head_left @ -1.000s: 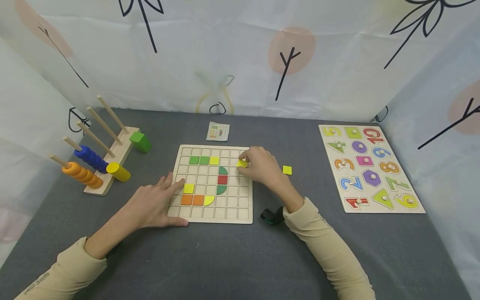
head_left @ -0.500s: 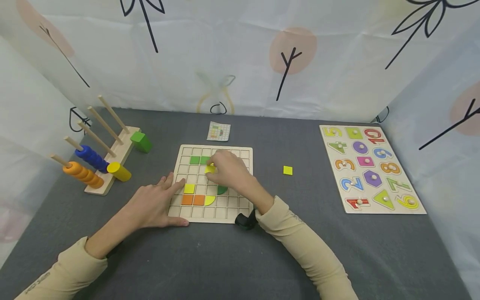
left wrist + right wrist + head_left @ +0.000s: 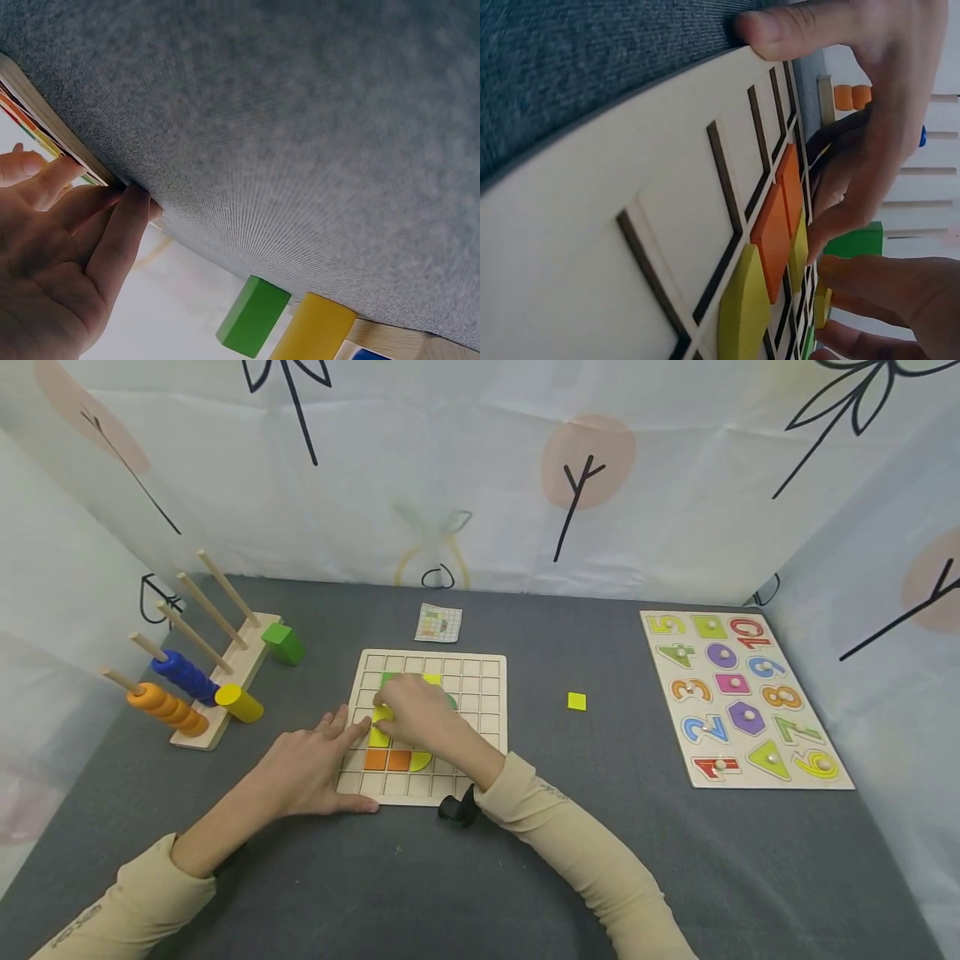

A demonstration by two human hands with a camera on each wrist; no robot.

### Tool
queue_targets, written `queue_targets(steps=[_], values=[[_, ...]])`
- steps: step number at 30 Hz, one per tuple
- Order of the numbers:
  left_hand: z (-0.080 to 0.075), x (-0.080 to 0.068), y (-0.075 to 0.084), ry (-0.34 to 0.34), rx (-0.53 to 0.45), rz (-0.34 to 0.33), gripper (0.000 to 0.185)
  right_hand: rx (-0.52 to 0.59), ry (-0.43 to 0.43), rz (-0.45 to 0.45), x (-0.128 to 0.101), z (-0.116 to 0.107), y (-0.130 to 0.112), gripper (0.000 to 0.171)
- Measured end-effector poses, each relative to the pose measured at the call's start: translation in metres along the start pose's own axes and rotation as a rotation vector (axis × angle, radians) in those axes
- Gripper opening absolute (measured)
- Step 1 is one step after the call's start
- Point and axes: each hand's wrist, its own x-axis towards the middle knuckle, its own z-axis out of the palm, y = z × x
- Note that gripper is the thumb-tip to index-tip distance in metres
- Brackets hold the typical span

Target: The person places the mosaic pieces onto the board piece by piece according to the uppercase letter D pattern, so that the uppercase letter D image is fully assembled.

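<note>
Change noted: a second ago the right hand was at the far right edge of the grid board, pinching a yellow piece. It has since crossed the board to the left, passing the middle columns half a second ago, and now sits over the left-centre cells. The piece has travelled with it and is now just above the yellow square tile, near the left index finger. In my judgement the carry is finished and the step in hand is seating the piece into a cell; whether it is fully down in the cell cannot be told, as the fingers cover most of it.

Right hand: fingers curled around the yellow piece, gripping it between thumb and fingertips. Left hand: unchanged in position, lying flat with fingers straight, pressing the board's near-left corner against the desk; the left wrist view confirms fingertips on the board's edge.

Orientation of the piece: only a rounded yellow sliver shows, the curved edge appearing to face left. It lies flat, with no evident long axis, and its exact rotation in the cell cannot be determined.

A spare yellow square remains on the desk, well apart to the right of the board.
</note>
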Motion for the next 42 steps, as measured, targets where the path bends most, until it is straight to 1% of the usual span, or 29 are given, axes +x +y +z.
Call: queue_targets(steps=[6,9,13,19,22,32,37,42], values=[[0.0,0.0,0.0,0.004,-0.001,-0.002,0.113,-0.024,-0.007,-0.017,0.002,0.002,-0.001,0.027],[0.001,0.0,0.0,0.001,-0.003,-0.004,0.114,-0.02,-0.01,-0.015,0.003,0.002,0.001,0.028],[0.0,0.0,0.0,-0.006,-0.007,-0.011,0.114,-0.007,-0.013,-0.009,0.003,0.002,0.003,0.028],[0.0,0.0,0.0,-0.001,-0.008,-0.009,0.115,0.045,-0.001,-0.02,0.004,0.002,0.006,0.021],[0.0,0.0,0.0,0.003,-0.005,-0.001,0.115,0.04,0.001,-0.023,0.003,0.003,0.006,0.02],[0.0,0.001,0.001,0.0,0.002,-0.003,0.114,0.031,0.002,0.0,0.002,0.003,0.009,0.024],[0.001,0.001,0.001,-0.008,0.001,-0.009,0.115,0.031,0.022,0.037,0.0,-0.003,0.019,0.026],[0.001,0.001,0.001,-0.015,0.004,-0.019,0.115,0.05,0.057,0.079,-0.007,-0.012,0.038,0.026]])
